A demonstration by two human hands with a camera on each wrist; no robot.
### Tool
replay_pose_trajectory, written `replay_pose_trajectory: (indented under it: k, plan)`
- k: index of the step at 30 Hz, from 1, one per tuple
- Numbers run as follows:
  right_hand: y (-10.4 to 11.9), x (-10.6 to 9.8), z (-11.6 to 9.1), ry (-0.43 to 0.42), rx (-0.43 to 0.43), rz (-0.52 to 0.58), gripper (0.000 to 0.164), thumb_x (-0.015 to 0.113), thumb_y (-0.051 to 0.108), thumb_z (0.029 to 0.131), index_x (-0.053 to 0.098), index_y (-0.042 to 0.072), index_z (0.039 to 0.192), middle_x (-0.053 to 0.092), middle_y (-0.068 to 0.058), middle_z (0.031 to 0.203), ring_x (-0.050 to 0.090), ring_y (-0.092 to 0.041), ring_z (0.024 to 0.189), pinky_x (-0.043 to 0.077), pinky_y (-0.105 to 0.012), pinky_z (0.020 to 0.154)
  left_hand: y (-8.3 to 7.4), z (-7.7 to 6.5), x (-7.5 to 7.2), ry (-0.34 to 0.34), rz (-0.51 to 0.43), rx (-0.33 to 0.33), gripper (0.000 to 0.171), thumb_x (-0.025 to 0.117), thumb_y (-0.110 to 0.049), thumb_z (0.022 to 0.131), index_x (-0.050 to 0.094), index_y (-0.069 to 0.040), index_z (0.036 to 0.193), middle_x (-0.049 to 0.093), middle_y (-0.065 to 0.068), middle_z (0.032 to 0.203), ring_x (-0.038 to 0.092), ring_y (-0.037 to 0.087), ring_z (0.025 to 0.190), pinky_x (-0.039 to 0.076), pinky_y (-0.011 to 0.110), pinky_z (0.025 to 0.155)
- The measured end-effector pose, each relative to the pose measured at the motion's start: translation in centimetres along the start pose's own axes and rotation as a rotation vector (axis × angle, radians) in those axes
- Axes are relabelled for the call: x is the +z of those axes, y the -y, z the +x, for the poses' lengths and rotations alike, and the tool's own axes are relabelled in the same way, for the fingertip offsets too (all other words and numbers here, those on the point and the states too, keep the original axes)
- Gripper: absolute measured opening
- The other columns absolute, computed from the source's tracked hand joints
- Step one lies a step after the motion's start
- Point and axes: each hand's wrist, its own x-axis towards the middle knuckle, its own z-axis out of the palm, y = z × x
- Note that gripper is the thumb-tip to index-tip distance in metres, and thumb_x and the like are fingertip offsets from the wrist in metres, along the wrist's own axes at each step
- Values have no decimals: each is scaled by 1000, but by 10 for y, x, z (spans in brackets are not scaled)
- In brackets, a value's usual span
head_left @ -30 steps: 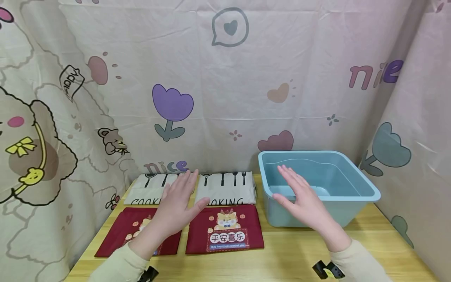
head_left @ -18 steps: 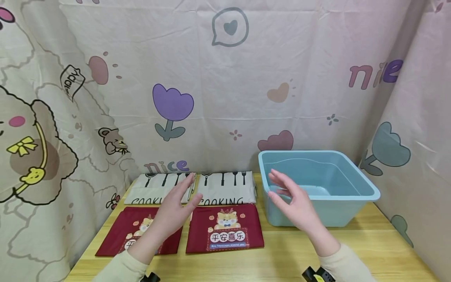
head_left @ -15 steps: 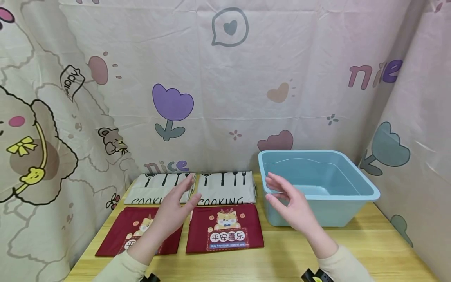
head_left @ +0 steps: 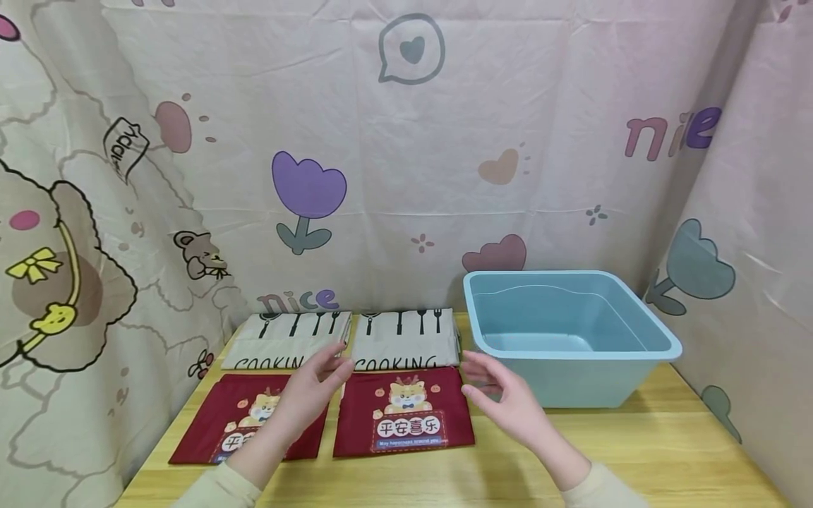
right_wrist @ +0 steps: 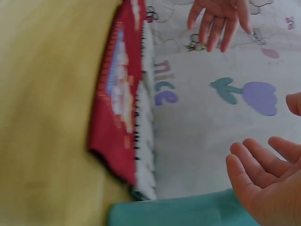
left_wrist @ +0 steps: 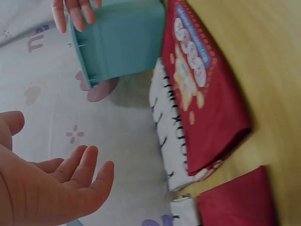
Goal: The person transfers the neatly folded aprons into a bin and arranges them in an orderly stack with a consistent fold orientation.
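Shows table (head_left: pixel 394 487) nearest, then open room between left hand (head_left: pixel 308 391) and right hand (head_left: pixel 510 406); holds both aloft, thumbs parted from relaxed fingers, gripping nothing. Has red cloths (head_left: pixel 404 413) below, narrowly gapped, white cloths (head_left: pixel 406 340) behind, blue tub (head_left: pixel 578 384) rightward.

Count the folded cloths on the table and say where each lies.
4: back row, left white COOKING cloth and right white COOKING cloth; front row, left red cartoon-print cloth, partly behind the left hand, and right red cartoon-print cloth. Others could be hidden beneath.

2 plain cream sleeves (head_left: pixel 219 489) end short of the bare hands (head_left: pixel 309 390).
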Motion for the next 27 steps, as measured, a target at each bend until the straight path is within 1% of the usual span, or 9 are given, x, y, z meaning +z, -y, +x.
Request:
replay_pose_trajectory:
  k: [2,4,8,9,11,16,21,24,27]
  plan:
    - [-7,4,-3,23,37,-4,49,71,17,93,55,7,138,66,-11,124,65,-28,109,54,-37,88,6,0,3,8,-17,-14,67,61,-44,97,43,-5,148,59,18,132,55,35,123,48,50,97]
    - [-14,8,-5,44,62,2,48,70,18,93,55,4,136,65,-14,123,65,-31,109,54,-40,88,12,0,5,16,-37,-28,65,61,-41,98,43,-1,147,60,19,130,57,35,120,50,48,96]
    - [-26,14,-7,57,131,42,51,70,20,93,53,-4,135,63,-23,124,63,-36,110,52,-47,92,24,1,11,21,-62,-65,62,62,-35,98,44,2,145,62,20,128,59,36,118,51,47,94]
    - [-28,15,-8,56,149,46,52,70,19,93,53,-5,135,62,-25,124,63,-38,110,51,-50,92,27,1,12,18,-57,-76,62,62,-34,98,45,2,145,62,21,127,58,37,118,51,48,93]
    - [-33,18,-9,49,191,39,53,71,18,92,53,-6,135,61,-27,124,62,-40,110,50,-52,93,33,2,15,16,-57,-94,62,62,-35,98,46,3,144,62,21,126,58,37,118,52,48,92]
    - [-41,22,-12,27,266,2,56,74,17,89,52,-9,134,60,-30,125,62,-43,109,53,-50,90,44,5,22,29,-99,-136,63,64,-33,97,46,8,141,61,23,125,59,38,116,53,48,89]
    - [-47,26,-13,9,330,29,60,74,15,89,49,-14,134,57,-34,125,61,-46,109,53,-50,90,54,8,25,34,-103,-159,62,65,-28,97,45,11,140,62,25,123,60,38,113,55,47,86]
    - [-51,29,-13,-10,364,43,61,73,14,89,46,-17,133,56,-37,124,60,-48,109,52,-51,91,58,11,24,42,-104,-184,64,67,-30,96,45,11,140,61,24,123,61,37,111,55,48,86]
    - [-54,31,-13,-26,401,58,62,72,15,89,46,-18,134,56,-37,124,59,-48,110,51,-51,92,62,13,23,60,-124,-220,67,67,-33,95,44,10,141,59,25,125,60,36,111,54,50,87]
